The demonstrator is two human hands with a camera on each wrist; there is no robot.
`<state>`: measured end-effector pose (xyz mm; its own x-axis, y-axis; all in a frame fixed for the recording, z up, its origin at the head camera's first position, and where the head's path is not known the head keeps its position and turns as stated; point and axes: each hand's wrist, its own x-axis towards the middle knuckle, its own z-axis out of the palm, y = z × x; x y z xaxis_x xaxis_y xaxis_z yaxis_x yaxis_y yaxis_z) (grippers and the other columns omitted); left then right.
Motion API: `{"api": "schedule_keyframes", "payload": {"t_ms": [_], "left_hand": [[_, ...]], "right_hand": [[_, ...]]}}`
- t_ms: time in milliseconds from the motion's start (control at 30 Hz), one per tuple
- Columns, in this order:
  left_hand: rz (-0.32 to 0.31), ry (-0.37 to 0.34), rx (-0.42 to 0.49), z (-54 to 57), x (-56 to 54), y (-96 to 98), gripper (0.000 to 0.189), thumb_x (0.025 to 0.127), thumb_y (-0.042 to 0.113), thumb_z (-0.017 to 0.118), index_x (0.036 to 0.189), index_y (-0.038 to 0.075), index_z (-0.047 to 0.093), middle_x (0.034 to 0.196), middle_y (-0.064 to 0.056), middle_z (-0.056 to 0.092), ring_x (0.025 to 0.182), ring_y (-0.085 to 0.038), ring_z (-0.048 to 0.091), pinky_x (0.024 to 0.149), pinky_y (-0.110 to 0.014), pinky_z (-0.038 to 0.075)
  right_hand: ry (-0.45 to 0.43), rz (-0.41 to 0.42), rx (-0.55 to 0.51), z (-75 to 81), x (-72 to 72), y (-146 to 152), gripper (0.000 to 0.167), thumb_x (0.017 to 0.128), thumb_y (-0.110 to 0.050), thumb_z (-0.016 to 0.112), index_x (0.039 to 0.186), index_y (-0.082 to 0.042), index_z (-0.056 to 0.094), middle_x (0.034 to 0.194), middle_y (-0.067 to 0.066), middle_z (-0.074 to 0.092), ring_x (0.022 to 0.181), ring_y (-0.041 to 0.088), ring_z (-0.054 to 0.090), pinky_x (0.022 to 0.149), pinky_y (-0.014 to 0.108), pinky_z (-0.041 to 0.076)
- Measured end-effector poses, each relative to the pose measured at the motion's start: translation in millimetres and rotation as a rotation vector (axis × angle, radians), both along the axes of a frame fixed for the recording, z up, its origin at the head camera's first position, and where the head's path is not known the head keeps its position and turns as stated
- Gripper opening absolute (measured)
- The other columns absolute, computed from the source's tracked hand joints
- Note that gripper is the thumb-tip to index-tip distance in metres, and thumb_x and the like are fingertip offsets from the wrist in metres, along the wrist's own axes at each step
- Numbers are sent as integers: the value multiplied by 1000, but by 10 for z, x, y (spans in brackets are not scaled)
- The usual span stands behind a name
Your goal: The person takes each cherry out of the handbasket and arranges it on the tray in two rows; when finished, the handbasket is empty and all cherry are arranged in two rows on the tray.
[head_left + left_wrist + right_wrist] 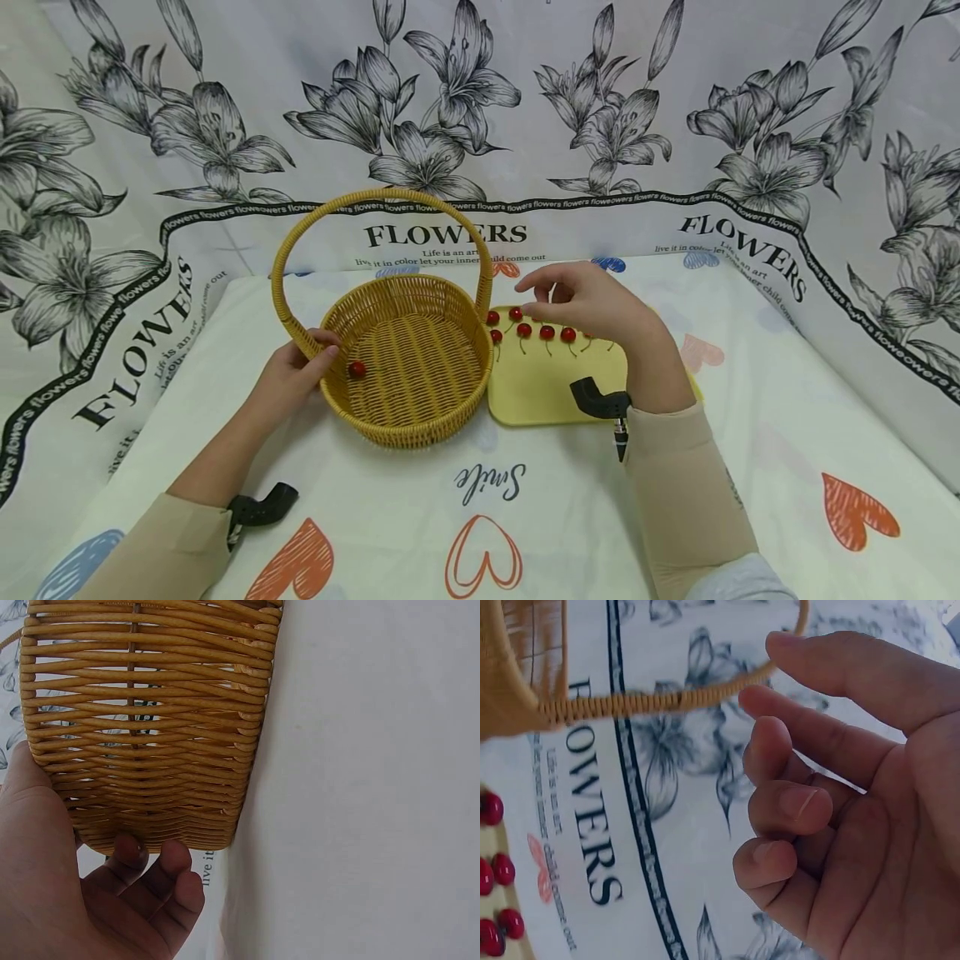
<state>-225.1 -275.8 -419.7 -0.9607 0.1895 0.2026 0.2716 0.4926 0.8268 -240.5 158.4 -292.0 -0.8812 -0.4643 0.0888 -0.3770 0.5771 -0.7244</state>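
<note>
A woven wicker basket (416,429) with a tall arched handle stands on the cloth, one red cherry (357,369) inside near its left wall. My left hand (294,371) grips the left rim by the handle's base, thumb on one side of the wall and fingers on the other; the left wrist view shows the hand (97,877) at the weave. My right hand (588,302) hovers above the far edge of a yellow tray (536,392). In the right wrist view its thumb and forefinger are apart, with nothing between them. Several stemmed cherries (547,333) lie on the tray.
The basket's handle (390,194) arches up high, left of the right hand. Tray and basket sit side by side, nearly touching. A white cloth (405,525) printed with hearts covers the table, and a flower-printed sheet (525,125) hangs behind.
</note>
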Motion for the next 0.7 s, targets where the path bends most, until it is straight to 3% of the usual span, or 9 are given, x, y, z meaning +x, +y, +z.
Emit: {"api": "schedule_keyframes", "payload": {"t_ms": [300,500,700], "left_hand": [[1,8,-3,-7,6,-17,36,109,28,53,133,2,57,119,-22,64,91,-14,61,71,-23,53],[-4,19,8,-23,-7,-35,36,109,28,53,134,2,57,119,-20,65,91,-14,61,70,-23,52],[-9,24,5,-32,-10,-25,37,109,29,53,132,0,57,117,-21,64,88,-16,59,68,-24,51]], "right_hand": [[43,165,-2,10,133,-467,23,96,-21,75,119,-17,74,84,3,59,70,23,51,60,33,42],[27,238,32,-64,88,-845,30,97,-23,74,126,-15,71,84,3,60,77,18,54,64,31,45],[45,325,170,-210,10,-1319,36,98,-26,71,132,-15,68,82,0,61,72,13,53,63,26,44]]}}
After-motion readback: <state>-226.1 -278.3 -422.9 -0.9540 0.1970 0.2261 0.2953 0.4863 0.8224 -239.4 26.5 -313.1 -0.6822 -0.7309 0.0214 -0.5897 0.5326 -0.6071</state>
